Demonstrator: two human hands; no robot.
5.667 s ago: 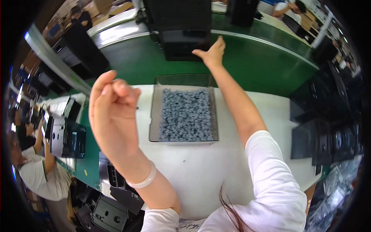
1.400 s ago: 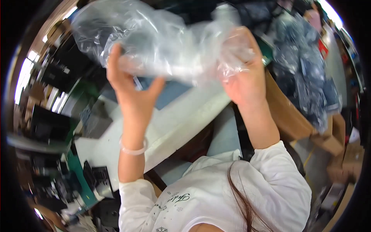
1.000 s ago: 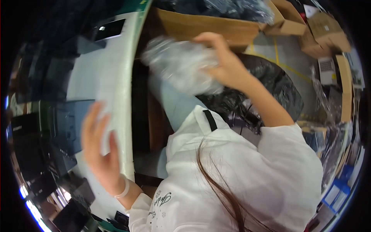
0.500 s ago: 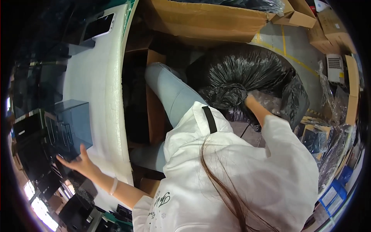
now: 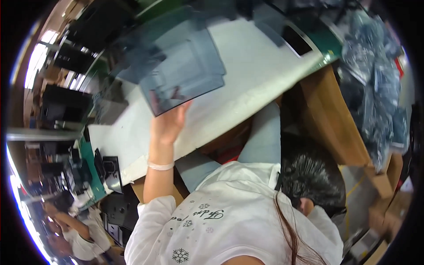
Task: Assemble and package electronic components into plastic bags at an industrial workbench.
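Left hand [image 5: 167, 123] spread open against near edge of tinted plastic tray [image 5: 185, 75] on white table [image 5: 247, 84]; right hand hidden, state unknowable. One-handed push could tip or slide tray.

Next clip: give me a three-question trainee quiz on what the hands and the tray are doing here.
1. True or false: the left hand touches the near edge of the dark see-through tray.
2. Where does the tray sit? A) on the white table B) in the cardboard box C) on the black bag
3. Fill in: the right hand is ____ in this view.

Key:
1. True; its fingers are at the tray's edge.
2. A
3. Hidden; the right arm goes down behind the body toward the black bag, so its grip cannot be judged.
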